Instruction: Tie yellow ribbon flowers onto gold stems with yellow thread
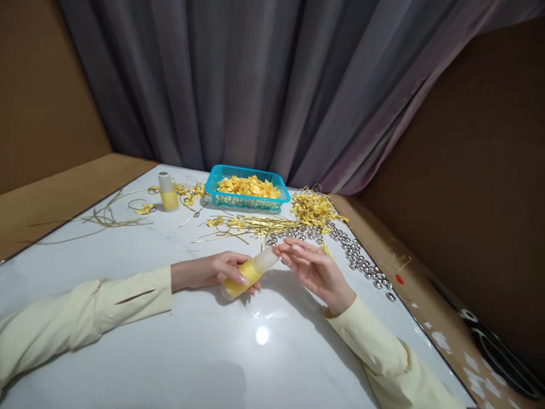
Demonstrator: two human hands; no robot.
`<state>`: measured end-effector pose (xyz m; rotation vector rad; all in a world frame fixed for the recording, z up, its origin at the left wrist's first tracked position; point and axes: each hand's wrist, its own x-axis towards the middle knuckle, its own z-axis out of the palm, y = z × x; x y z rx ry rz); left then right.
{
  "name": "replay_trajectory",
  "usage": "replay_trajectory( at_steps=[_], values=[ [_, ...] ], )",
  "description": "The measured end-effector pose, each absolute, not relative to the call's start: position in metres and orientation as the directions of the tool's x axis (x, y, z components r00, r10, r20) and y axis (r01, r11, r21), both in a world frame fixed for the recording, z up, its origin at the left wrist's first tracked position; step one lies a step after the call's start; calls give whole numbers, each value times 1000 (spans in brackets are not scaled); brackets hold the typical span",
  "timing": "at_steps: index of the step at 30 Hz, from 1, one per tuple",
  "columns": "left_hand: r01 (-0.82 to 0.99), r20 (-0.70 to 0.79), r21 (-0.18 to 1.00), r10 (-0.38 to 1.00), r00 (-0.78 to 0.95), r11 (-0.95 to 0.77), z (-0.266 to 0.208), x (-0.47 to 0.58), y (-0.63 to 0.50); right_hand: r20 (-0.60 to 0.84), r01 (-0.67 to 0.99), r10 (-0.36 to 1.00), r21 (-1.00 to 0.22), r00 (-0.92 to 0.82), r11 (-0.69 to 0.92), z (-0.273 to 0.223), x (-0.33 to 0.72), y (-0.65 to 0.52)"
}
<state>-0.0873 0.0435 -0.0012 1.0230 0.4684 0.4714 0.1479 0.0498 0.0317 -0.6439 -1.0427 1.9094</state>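
My left hand (233, 272) is wrapped around a spool of yellow thread (251, 274), tilted with its whitish end up and to the right. My right hand (313, 267) is held open beside that end, its stretched fingertips at or almost touching the tip; contact is unclear. Behind the hands lies a bundle of gold wire stems (272, 223). A heap of yellow ribbon flowers (313, 207) sits behind my right hand, with many silver rings (360, 255) spread to its right.
A blue basket (247, 200) full of yellow pieces stands at the back. Left of it, a second spool (168, 193) stands upright near loose wire stems (113, 216). Black-handled scissors (498, 352) lie on the brown surface at right, near paper scraps (472, 378).
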Motion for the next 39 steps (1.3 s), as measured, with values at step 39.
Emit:
replay_trajectory(
  at_steps=[39],
  values=[
    [-346,-167,773,696,698,532,-2,-90,49,39,-88,885,-996,-463,-2,49,168,58]
  ],
)
